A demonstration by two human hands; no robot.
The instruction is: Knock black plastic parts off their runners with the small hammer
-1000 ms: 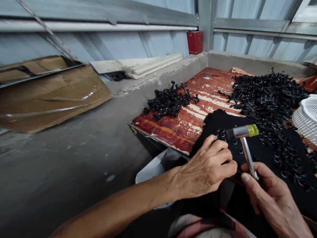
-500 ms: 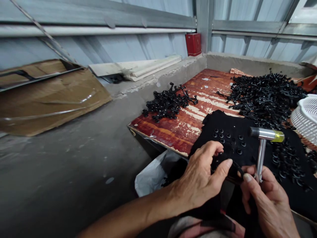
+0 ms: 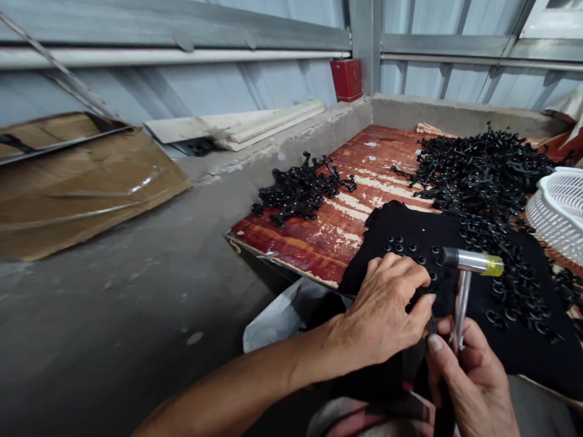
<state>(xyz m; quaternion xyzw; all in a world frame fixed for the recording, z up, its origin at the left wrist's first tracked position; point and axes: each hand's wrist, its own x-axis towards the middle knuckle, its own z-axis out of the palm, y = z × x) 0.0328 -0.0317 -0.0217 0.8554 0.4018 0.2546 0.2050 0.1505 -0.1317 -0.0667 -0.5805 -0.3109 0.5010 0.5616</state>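
My right hand (image 3: pixel 476 370) is closed around the shaft of a small hammer (image 3: pixel 469 261) with a metal head, one black face and one yellow face. Its thumb and finger also pinch a dark strip-like piece (image 3: pixel 432 325). Close by on the left, my left hand (image 3: pixel 387 300) reaches over a black cloth (image 3: pixel 405 215), fingers bent and a gap between forefinger and thumb. Several small black rings (image 3: pixel 399 247) lie on the cloth at its fingertips, some of them covered by the hand. What lies beneath the left palm is hidden.
Small black parts are heaped on the worn red board (image 3: pixel 300 246), in a left pile (image 3: pixel 294 191) and a larger right pile (image 3: pixel 483 164). A white basket (image 3: pixel 558 209) stands at the right. A pale bag (image 3: pixel 277 321) hangs below the board's edge; cardboard (image 3: pixel 91 188) lies left.
My left hand has shifted forward over the rings, its fingers stretching further out. The right hand, still gripping the hammer, sits slightly left and lower as the whole view has shifted a little.
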